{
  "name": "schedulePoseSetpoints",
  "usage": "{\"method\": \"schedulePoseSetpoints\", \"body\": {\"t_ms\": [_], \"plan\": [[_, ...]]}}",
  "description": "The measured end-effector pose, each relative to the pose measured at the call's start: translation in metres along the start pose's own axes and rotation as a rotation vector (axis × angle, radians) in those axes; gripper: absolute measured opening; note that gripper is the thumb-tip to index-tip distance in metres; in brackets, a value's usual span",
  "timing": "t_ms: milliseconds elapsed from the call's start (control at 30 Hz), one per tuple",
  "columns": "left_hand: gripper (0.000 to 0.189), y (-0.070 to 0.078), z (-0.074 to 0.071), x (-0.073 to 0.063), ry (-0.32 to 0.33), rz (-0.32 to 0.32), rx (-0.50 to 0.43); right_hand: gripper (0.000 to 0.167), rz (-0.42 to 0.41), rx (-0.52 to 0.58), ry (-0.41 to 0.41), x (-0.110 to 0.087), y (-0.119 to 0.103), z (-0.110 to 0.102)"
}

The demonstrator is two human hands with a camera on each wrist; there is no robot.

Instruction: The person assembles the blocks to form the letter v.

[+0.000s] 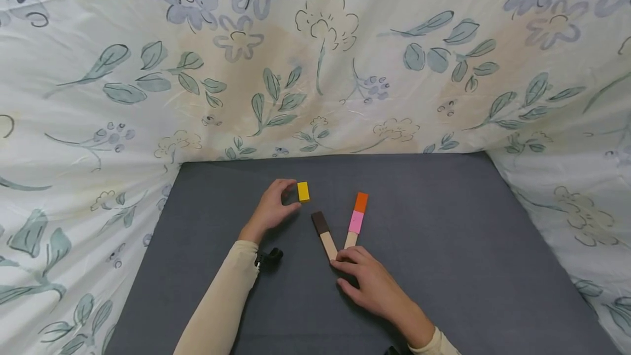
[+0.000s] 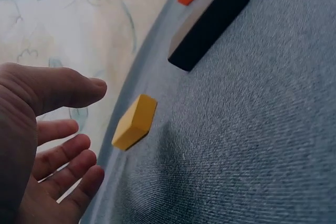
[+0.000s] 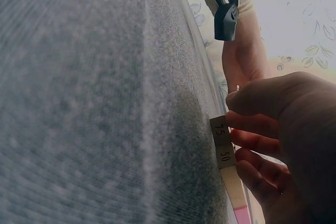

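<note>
My left hand (image 1: 273, 205) reaches beside a small yellow block (image 1: 303, 192), thumb and fingers spread apart. In the left wrist view a gap shows between that hand and the yellow block (image 2: 135, 123). My right hand (image 1: 372, 282) rests its fingertips at the near ends of two rows of blocks that form a V. A dark brown block (image 1: 320, 223) and a pale wooden block (image 1: 328, 246) make up the left row. Orange (image 1: 361, 202), pink (image 1: 356, 222) and pale wood (image 1: 350, 239) line up in the right row. Block ends marked "75" and "50" (image 3: 226, 156) show in the right wrist view.
A dark grey cloth surface (image 1: 443, 223) lies under everything. Behind and at both sides hangs a white flowered fabric (image 1: 345, 70). A black wrist camera (image 1: 269, 257) sticks out from the left sleeve.
</note>
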State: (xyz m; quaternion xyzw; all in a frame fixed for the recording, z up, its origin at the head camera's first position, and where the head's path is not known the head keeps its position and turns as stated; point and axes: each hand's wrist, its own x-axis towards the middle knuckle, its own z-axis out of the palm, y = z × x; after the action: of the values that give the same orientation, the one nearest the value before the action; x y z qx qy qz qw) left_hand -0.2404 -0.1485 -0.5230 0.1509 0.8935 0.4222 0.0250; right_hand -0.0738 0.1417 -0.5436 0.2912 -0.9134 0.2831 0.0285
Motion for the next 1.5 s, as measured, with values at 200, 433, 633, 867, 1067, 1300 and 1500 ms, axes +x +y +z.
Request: {"method": "schedulePoseSetpoints", "body": {"t_ms": [200,433,633,867,1067,1300,1500], "plan": [[0.066,-0.006,0.002,0.009,-0.007,0.008,0.032,0.038,-0.019,-0.006,0.012,0.000,0.001,0.001],[0.069,-0.010,0.001,0.018,-0.042,-0.005,0.039,0.038,-0.014,0.006,0.007,0.000,0.001,0.001],[0.071,-0.013,0.002,0.024,-0.075,-0.026,0.051,0.038,-0.028,0.006,0.017,-0.001,0.003,0.001],[0.070,-0.012,0.002,0.032,-0.094,-0.007,0.053,0.037,-0.045,0.001,0.030,0.000,0.003,0.001],[0.068,-0.012,0.003,0.034,-0.113,-0.005,0.064,0.037,-0.042,0.011,0.025,0.000,0.003,-0.001],[0.066,-0.016,0.004,0.036,-0.128,-0.011,0.076,0.037,-0.041,0.012,0.028,0.000,0.003,0.000],[0.063,-0.019,0.006,0.037,-0.128,-0.017,0.080,0.038,-0.045,0.009,0.033,-0.001,0.003,0.001]]}}
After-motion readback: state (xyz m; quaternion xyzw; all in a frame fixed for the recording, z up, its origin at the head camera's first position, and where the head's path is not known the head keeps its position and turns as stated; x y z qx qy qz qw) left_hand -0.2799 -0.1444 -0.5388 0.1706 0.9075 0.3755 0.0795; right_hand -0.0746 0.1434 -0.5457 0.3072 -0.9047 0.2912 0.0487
